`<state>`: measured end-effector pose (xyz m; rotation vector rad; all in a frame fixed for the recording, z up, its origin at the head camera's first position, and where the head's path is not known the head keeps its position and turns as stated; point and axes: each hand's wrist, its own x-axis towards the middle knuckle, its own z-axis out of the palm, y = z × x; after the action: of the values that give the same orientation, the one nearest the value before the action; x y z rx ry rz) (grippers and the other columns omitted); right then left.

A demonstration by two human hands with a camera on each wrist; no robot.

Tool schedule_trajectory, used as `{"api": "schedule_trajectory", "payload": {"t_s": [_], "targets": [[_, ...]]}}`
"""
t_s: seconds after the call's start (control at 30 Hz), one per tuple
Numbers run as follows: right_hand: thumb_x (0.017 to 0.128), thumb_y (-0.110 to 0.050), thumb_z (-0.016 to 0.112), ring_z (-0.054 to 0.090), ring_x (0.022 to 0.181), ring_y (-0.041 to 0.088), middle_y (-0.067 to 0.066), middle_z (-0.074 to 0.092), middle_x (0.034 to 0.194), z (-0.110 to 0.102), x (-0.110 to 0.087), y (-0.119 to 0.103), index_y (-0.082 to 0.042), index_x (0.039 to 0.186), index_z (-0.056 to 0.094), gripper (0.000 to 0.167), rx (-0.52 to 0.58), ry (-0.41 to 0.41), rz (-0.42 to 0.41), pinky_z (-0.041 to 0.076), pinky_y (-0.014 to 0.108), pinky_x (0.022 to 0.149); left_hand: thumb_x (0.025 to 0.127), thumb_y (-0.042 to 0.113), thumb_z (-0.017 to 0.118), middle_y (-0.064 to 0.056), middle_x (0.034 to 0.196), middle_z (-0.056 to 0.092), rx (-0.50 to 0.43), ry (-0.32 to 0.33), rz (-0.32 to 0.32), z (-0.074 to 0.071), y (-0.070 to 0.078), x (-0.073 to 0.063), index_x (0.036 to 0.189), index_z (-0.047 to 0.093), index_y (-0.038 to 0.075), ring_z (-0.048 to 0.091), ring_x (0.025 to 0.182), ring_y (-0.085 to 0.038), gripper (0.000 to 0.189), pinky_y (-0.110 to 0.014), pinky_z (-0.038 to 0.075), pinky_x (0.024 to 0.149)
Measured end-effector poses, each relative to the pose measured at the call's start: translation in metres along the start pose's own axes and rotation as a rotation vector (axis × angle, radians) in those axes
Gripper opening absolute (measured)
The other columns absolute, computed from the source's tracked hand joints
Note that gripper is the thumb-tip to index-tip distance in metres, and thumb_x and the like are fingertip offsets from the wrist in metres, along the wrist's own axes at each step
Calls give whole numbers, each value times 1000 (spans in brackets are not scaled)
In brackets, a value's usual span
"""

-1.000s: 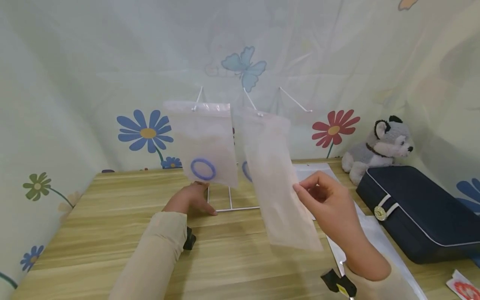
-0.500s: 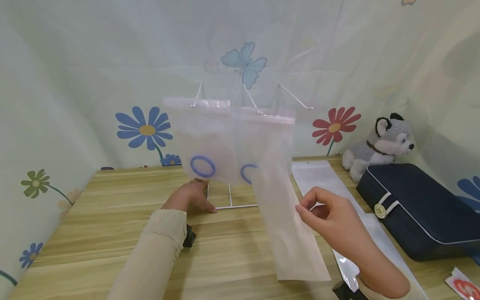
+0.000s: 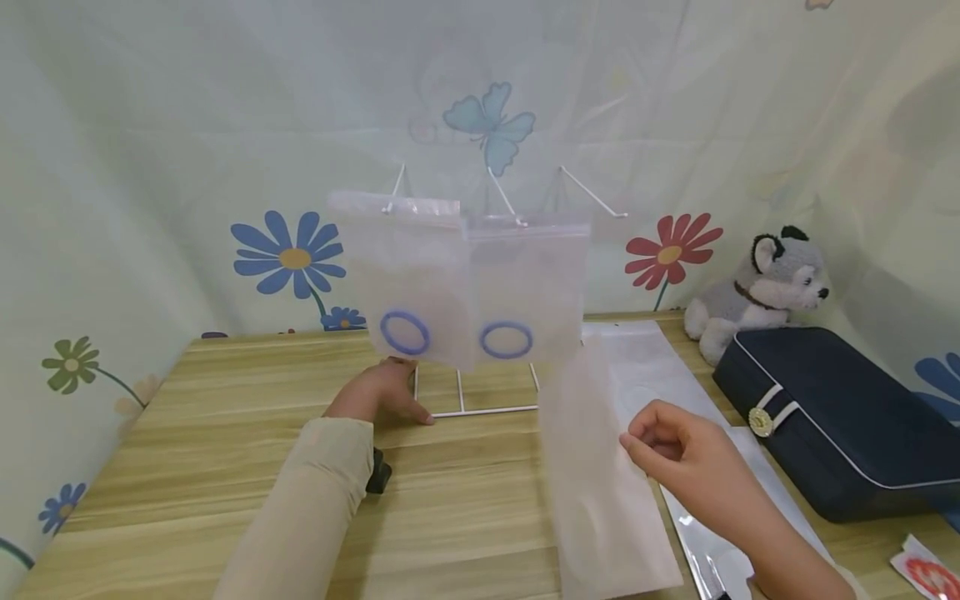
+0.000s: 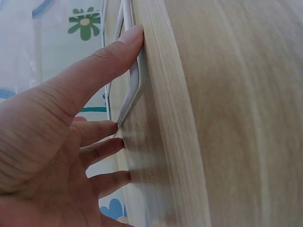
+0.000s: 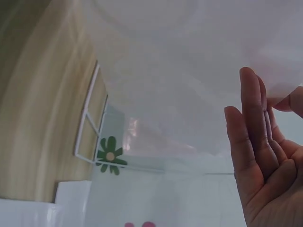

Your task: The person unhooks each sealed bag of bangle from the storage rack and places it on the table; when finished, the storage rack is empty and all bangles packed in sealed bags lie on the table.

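My right hand (image 3: 684, 457) pinches the edge of a long, frosted translucent plastic bag (image 3: 600, 508) between thumb and forefinger. That bag hangs over the front of the table, below and right of the rack. In the right wrist view the other fingers lie straight beside the plastic (image 5: 165, 85). My left hand (image 3: 381, 393) rests at the front left corner of a white wire rack (image 3: 491, 410). Its thumb (image 4: 111, 56) presses on the base wire, and the fingertips touch the wire and table. Two frosted bags with blue rings, a left one (image 3: 408, 267) and a middle one (image 3: 528, 283), hang from the rack's hooks.
The rack's right hook (image 3: 592, 193) holds no bag. White flat plastic packaging (image 3: 645, 358) lies right of the rack. Beyond it are a dark blue case (image 3: 847, 408), a plush husky (image 3: 765, 292) and a small red-printed packet (image 3: 926, 571). A patterned curtain (image 3: 187, 167) stands behind.
My right hand has moved down and right with the pinched bag, drawing it away from the middle hook's front. The hanging middle bag and its ring are now uncovered. My left hand has stayed put.
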<state>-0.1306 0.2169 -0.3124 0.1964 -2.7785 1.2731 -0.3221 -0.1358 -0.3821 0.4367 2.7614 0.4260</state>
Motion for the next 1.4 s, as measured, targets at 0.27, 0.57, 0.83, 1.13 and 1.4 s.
{"api": "schedule_trajectory", "payload": {"t_s": [0.27,0.57,0.83,1.13,1.4], "targets": [[95,-28,67,52,59,18,1,58,64,-1,-5,28,-9,94,59,21,-35,-110,207,43,30,52,73,42,86,-35,152,28,-8,-14,6,-1,2,0,152,28,-7,28,142,-46,110,-52,28,115],[93,-24,69,56,61,19,1,61,62,8,-16,63,-9,85,60,19,-83,-266,331,50,31,55,74,42,85,-35,153,27,1,-19,9,-1,2,0,152,27,-7,27,142,-47,110,-53,28,114],[90,-21,72,57,58,17,0,61,62,16,-21,75,-11,80,61,19,-215,-371,351,47,31,58,75,40,85,-35,154,25,-20,-25,-4,-1,2,0,153,24,-8,24,143,-47,110,-54,27,115],[89,-22,74,59,58,15,-1,62,61,17,-18,79,-13,75,62,21,-317,-406,381,47,33,66,74,42,85,-34,154,24,-7,-28,-11,-2,2,1,154,24,-6,25,143,-46,111,-53,28,115],[92,-28,70,56,57,14,-4,59,62,8,-13,70,-18,81,61,18,-355,-340,275,42,32,57,80,45,80,-35,156,19,-29,-71,8,-5,-2,4,155,19,-6,22,144,-47,109,-54,25,116]]}}
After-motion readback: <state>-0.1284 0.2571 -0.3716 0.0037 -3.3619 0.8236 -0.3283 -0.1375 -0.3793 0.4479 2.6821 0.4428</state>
